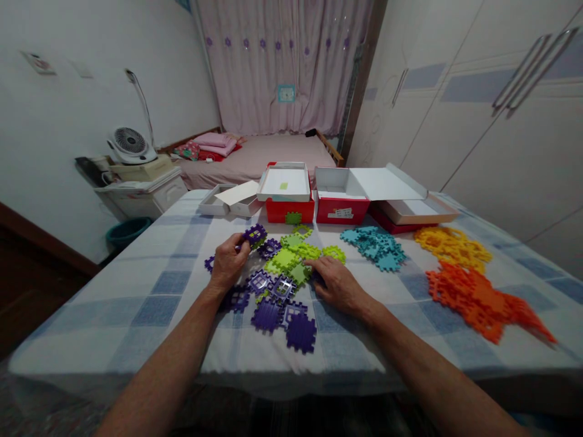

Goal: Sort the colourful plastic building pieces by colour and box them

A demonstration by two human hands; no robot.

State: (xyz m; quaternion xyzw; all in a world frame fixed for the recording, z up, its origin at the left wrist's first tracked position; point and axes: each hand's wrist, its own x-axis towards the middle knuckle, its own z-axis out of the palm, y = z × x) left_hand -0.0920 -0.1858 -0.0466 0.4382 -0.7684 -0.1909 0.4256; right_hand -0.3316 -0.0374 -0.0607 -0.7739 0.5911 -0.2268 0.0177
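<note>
**Left hand (231, 258) pinches purple tiles (255, 234) beside green heap (283, 260)**

The person's left hand is closed, thumb against fingers, on the purple tiles at the heap's left. The right hand (336, 282) is loosely curled, its fingertips at the heap's right edge; whether it grips anything cannot be told. Loose purple pieces (301, 332) lie nearer the person on the checked tablecloth (164, 340). Teal tiles (376, 246) lie to the right, orange tiles (483, 300) farther right.

head view | head-worn | facing forward, down | table (132, 297) close below | curtain (255, 79) far ahead
</note>
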